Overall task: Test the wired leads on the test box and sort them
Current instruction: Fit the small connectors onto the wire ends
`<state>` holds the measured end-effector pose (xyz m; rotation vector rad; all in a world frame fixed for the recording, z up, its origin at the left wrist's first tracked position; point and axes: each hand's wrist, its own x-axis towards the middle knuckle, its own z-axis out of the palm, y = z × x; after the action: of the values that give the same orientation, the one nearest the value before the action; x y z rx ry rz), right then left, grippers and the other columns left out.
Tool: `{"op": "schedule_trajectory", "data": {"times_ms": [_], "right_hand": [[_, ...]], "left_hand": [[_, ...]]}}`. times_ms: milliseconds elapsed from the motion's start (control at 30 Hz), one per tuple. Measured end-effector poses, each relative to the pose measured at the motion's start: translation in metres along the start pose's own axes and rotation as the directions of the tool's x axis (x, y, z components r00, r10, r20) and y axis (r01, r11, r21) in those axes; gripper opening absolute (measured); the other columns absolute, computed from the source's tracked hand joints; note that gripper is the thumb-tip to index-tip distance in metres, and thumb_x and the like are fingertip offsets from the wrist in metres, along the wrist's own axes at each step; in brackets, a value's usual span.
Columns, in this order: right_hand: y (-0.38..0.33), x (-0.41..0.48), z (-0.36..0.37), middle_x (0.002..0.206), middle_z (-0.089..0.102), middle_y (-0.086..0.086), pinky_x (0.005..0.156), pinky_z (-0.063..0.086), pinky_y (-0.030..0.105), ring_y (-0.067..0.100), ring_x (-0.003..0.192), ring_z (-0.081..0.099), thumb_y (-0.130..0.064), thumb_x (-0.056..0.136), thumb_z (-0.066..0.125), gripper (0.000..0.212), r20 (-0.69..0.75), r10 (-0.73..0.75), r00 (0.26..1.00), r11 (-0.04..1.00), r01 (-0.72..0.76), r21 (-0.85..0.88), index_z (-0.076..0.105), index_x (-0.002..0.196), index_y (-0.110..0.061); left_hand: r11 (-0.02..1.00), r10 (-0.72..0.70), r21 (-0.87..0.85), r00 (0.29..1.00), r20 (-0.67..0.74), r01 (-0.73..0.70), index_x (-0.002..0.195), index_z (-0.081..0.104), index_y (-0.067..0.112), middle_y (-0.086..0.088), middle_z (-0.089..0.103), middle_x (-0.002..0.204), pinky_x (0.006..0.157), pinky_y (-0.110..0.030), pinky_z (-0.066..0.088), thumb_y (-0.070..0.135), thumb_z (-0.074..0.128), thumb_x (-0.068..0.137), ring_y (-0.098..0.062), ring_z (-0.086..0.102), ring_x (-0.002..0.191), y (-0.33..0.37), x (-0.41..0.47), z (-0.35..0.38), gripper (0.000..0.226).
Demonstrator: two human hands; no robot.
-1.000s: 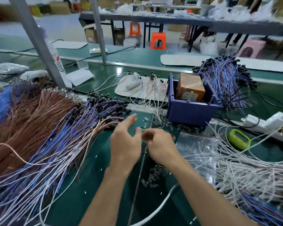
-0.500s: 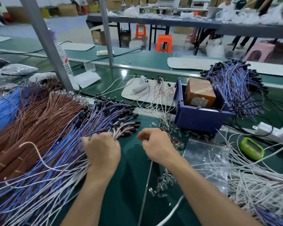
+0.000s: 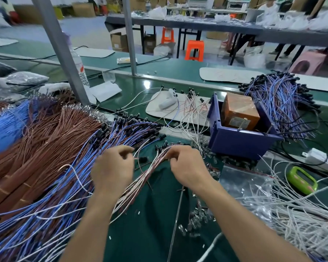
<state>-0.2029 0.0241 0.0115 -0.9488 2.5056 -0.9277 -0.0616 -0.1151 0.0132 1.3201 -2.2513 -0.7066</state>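
1. The right hand is curling its fingers round a small bundle of leads, gripping it just behind the black plug ends. The rest of the bundle is trailing back across the green bench between the two forearms.
2. The left hand is hovering just beside that bundle with its fingers bent and the thumb close to the forefinger. Whether it is pinching a single lead I cannot tell.
3. Judging by this, the person is separating a batch for testing, not testing yet. The test box is sitting untouched in the blue bin, well apart from both hands.
4. The big pile of blue leads is lying just left of the hands, partly tangled with the bundle's tail.
5. The next move is probably calling for one lead to be teased free and its plug carried up to the box, without dragging neighbours along.
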Motion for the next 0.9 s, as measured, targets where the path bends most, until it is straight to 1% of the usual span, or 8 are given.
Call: {"op": "schedule_trajectory", "data": {"times_ms": [100, 233, 333, 467, 633, 700, 767, 900], "right_hand": [[-0.018, 0.005, 0.002, 0.102, 0.074, -0.005, 0.09, 0.057, 0.038, 0.018, 0.095, 0.067, -0.008, 0.088, 0.055, 0.035, 0.031, -0.121, 0.992, 0.99, 0.123, -0.076, 0.073, 0.108, -0.031], [-0.039, 0.008, 0.007, 0.089, 0.063, 0.001, 0.086, 0.053, 0.035, 0.027, 0.099, 0.061, -0.003, 0.084, 0.057, 0.053, 0.323, -0.179, 0.93, 0.914, 0.278, -0.294, 0.062, 0.132, -0.025], [-0.037, 0.009, 0.009, 0.093, 0.069, 0.006, 0.083, 0.054, 0.037, 0.033, 0.101, 0.064, -0.005, 0.087, 0.058, 0.037, 0.319, -0.167, 0.933, 0.896, 0.279, -0.346, 0.068, 0.118, -0.02], [-0.031, 0.009, 0.011, 0.108, 0.073, 0.006, 0.091, 0.054, 0.038, 0.03, 0.104, 0.064, -0.006, 0.086, 0.057, 0.034, 0.295, -0.15, 0.944, 0.925, 0.239, -0.294, 0.073, 0.11, -0.022], [-0.027, 0.015, 0.007, 0.115, 0.074, -0.001, 0.091, 0.053, 0.029, 0.02, 0.099, 0.065, -0.005, 0.087, 0.053, 0.04, 0.309, -0.118, 0.944, 0.947, 0.2, -0.251, 0.077, 0.111, -0.026], [-0.025, 0.016, 0.007, 0.107, 0.073, -0.001, 0.081, 0.05, 0.024, 0.011, 0.078, 0.06, -0.006, 0.088, 0.054, 0.037, 0.301, -0.113, 0.947, 0.955, 0.187, -0.231, 0.078, 0.107, -0.026], [-0.024, 0.016, 0.008, 0.093, 0.068, -0.002, 0.073, 0.045, 0.022, 0.0, 0.064, 0.049, -0.01, 0.091, 0.054, 0.033, 0.314, -0.101, 0.944, 0.962, 0.174, -0.212, 0.078, 0.107, -0.026], [-0.032, 0.013, 0.003, 0.1, 0.07, -0.007, 0.086, 0.053, 0.033, 0.014, 0.086, 0.063, -0.021, 0.093, 0.054, 0.03, 0.211, -0.093, 0.973, 0.953, 0.148, -0.263, 0.074, 0.111, -0.034]], "left_hand": [[0.975, -0.002, 0.221, 0.998, 0.069, -0.013, 0.102, 0.077, 0.038, 0.008, 0.073, 0.089, 0.058, -0.022, 0.04, 0.037, 0.074, 0.091, -0.01, 0.054, 0.067, -0.014, 0.016, -0.023, 0.011], [0.88, 0.07, 0.445, 0.974, 0.217, -0.163, 0.098, 0.077, 0.033, 0.007, 0.075, 0.088, 0.062, -0.026, 0.041, 0.039, 0.071, 0.089, -0.018, 0.062, 0.075, -0.007, 0.016, -0.012, 0.012], [0.825, 0.103, 0.508, 0.95, 0.294, -0.247, 0.084, 0.075, 0.025, 0.004, 0.072, 0.076, 0.053, -0.025, 0.039, 0.028, 0.068, 0.084, -0.021, 0.067, 0.071, -0.003, 0.021, -0.003, 0.007], [0.92, 0.041, 0.344, 0.921, 0.387, -0.185, 0.071, 0.075, 0.026, 0.007, 0.069, 0.071, 0.063, -0.029, 0.051, 0.027, 0.067, 0.08, -0.024, 0.066, 0.074, 0.005, 0.036, 0.005, 0.012], [0.957, -0.115, -0.178, 0.867, 0.486, 0.227, 0.06, 0.077, 0.018, -0.004, 0.07, 0.061, 0.068, -0.032, 0.052, 0.009, 0.074, 0.081, -0.021, 0.061, 0.058, 0.012, 0.052, 0.007, 0.023], [0.979, -0.089, -0.138, 0.923, 0.375, 0.15, 0.069, 0.076, 0.023, 0.001, 0.072, 0.068, 0.069, -0.031, 0.049, 0.024, 0.074, 0.085, -0.021, 0.062, 0.067, 0.012, 0.064, -0.002, 0.016], [0.995, 0.004, 0.097, 0.985, 0.173, -0.021, 0.085, 0.073, 0.026, 0.003, 0.073, 0.079, 0.063, -0.032, 0.042, 0.034, 0.065, 0.091, -0.024, 0.062, 0.074, 0.011, 0.072, -0.018, 0.013], [0.94, 0.245, 0.289, 0.95, -0.194, -0.183, 0.093, 0.066, 0.027, 0.002, 0.053, 0.061, 0.063, -0.033, 0.034, 0.029, 0.062, 0.097, -0.024, 0.042, 0.057, 0.023, 0.069, -0.045, 0.006]]}}
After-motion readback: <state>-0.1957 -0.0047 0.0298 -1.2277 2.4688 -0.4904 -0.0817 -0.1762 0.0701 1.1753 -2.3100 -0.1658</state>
